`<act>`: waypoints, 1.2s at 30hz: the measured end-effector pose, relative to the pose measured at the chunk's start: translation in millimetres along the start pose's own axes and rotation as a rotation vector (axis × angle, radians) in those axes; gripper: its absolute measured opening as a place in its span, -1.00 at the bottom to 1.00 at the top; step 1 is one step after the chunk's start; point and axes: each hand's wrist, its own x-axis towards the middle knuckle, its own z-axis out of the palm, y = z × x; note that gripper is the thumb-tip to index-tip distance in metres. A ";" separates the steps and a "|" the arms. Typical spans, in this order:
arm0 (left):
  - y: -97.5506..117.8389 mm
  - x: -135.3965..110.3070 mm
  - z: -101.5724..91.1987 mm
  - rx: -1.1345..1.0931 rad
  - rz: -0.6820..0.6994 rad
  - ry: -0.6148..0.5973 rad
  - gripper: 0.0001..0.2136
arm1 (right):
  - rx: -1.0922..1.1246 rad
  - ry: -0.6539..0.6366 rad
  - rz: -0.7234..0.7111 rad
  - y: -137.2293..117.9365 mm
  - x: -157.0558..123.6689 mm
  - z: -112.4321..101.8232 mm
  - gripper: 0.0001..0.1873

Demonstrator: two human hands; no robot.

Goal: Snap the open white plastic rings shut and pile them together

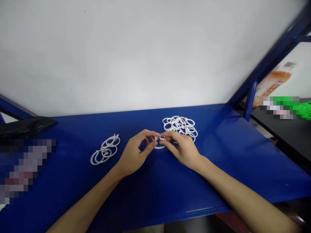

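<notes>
Both of my hands meet at the middle of a blue table. My left hand and my right hand each pinch one side of a single white plastic ring just above the tabletop. Right behind my right hand lies a heap of several loose white rings. A smaller group of white rings, some of them overlapping, lies to the left of my left hand.
A white wall rises behind the table. A blue frame post slants up at the right. Beyond it stand an orange bottle and green objects on a dark surface. A black object lies at the far left edge.
</notes>
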 end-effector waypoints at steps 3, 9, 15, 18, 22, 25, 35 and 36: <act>-3.6 -0.1 2.6 -0.100 -0.032 0.009 -0.76 | 0.041 -0.052 0.009 1.6 -1.4 1.7 -0.91; -4.9 2.9 -1.4 -0.165 -0.007 -0.083 -0.84 | 0.035 -0.159 -0.106 2.5 -1.7 -1.4 -0.82; -7.8 1.3 -3.5 -0.200 -0.091 -0.139 -0.88 | 0.039 -0.262 -0.185 -6.4 -2.9 -6.1 -0.75; -10.8 1.7 -5.4 -0.136 -0.107 -0.156 -0.82 | -0.022 -0.332 -0.222 -10.3 -4.4 -5.0 -0.72; -14.3 4.9 -2.4 0.081 -0.049 -0.066 -0.78 | -0.219 -0.317 -0.217 -6.1 -1.9 -7.0 -0.75; -19.5 6.7 5.6 0.289 0.051 -0.015 -0.78 | -0.418 -0.239 -0.097 3.8 3.8 -20.1 -0.73; -39.6 4.5 16.2 0.458 0.155 -0.131 -0.89 | -0.695 -0.151 0.162 47.2 11.4 -66.5 -0.84; -39.8 4.2 15.9 0.462 0.155 -0.138 -0.88 | -0.671 -0.167 0.169 50.1 11.2 -67.0 -0.83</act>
